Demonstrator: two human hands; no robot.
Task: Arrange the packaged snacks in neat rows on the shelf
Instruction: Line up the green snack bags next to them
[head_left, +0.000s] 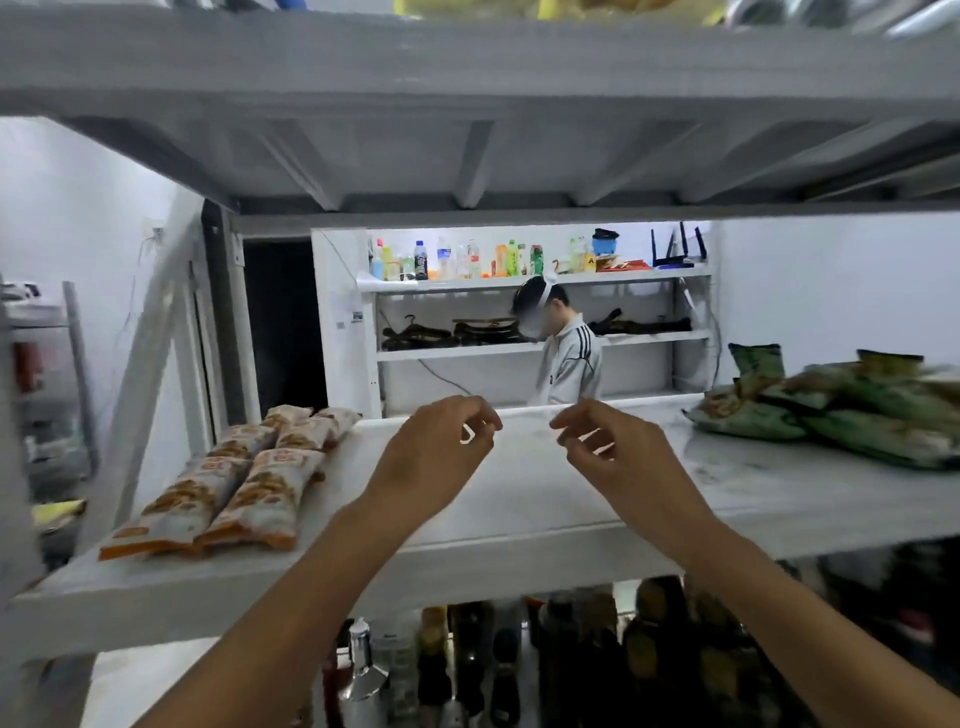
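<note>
Several orange-and-white snack packets lie in two neat rows on the left end of the white shelf. A loose heap of green snack packets sits at the shelf's right end. My left hand and my right hand hover over the bare middle of the shelf, between the two groups. Their fingers hang loosely curled, and neither hand holds a packet.
The underside of another shelf hangs close overhead. Dark bottles crowd the level below. Behind the rack stands a person in a grey striped jacket, in front of wall shelves with drink bottles.
</note>
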